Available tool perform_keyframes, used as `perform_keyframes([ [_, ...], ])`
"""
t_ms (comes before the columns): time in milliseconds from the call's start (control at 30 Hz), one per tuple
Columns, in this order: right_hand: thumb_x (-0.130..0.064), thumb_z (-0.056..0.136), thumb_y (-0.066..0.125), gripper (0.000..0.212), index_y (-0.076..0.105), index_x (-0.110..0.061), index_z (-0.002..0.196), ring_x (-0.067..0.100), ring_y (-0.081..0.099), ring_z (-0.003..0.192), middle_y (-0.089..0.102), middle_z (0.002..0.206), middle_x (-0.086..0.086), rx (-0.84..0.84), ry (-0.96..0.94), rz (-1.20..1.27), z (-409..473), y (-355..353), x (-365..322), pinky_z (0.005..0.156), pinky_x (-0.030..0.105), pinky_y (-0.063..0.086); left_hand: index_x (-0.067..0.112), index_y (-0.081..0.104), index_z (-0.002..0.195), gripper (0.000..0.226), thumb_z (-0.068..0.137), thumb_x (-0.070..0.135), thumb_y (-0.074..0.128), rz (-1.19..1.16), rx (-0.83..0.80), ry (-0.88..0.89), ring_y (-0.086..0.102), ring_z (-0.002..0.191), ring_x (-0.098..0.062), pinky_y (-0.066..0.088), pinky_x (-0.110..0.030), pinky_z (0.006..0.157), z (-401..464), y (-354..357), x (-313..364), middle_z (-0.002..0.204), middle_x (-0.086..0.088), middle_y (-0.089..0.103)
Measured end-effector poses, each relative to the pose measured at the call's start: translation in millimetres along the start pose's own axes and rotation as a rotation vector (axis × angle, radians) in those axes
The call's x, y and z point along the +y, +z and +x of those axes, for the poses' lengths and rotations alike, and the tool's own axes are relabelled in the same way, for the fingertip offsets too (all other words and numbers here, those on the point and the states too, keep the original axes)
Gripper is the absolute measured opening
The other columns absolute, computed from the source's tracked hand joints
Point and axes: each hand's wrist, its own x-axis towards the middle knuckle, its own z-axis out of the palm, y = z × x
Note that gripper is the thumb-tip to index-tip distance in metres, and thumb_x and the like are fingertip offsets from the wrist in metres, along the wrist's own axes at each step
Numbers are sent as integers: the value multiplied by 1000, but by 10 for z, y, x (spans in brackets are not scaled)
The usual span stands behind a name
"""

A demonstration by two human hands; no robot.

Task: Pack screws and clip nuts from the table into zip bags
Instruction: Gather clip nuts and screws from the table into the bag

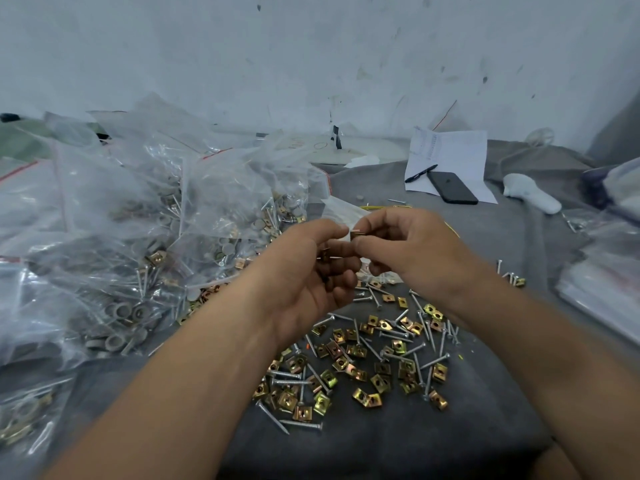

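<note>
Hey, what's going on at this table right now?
A person is packing hardware. Both hands, left hand and right hand, are raised over the table, pinching a clip nut between them. Loose screws and clip nuts lie on the grey cloth below, and filled zip bags are piled at the left.

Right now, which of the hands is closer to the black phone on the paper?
Right. The right hand is just below and left of the black phone, which lies on the paper. The left hand sits farther left, beside the bags.
</note>
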Motion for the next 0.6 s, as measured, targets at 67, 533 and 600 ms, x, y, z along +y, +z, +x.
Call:
perform_keyframes([
  [67,-5,91,73,4,72,-9,90,16,59,61,68,71,1,-3,7,21,2,-14,12,67,33,52,4,63,99,22,102,26,60,20,-30,22,51,51,-15,41,-22,45,-9,0,9,68,-8,59],
  [533,-9,92,73,10,79,-1,89,14,67,66,75,81,14,-67,168,312,27,-101,71,57,22,55,10,64,76,36,107,25,55,350,-6,182,39,44,-10,30,-19,40,57,-48,-3,55,1,53],
  [600,-7,91,73,10,76,3,92,13,65,62,72,78,14,-61,234,398,25,-109,56,55,21,55,11,65,73,37,106,24,56,373,-2,208,36,43,-10,29,-19,39,75,-36,-15,54,2,51],
])
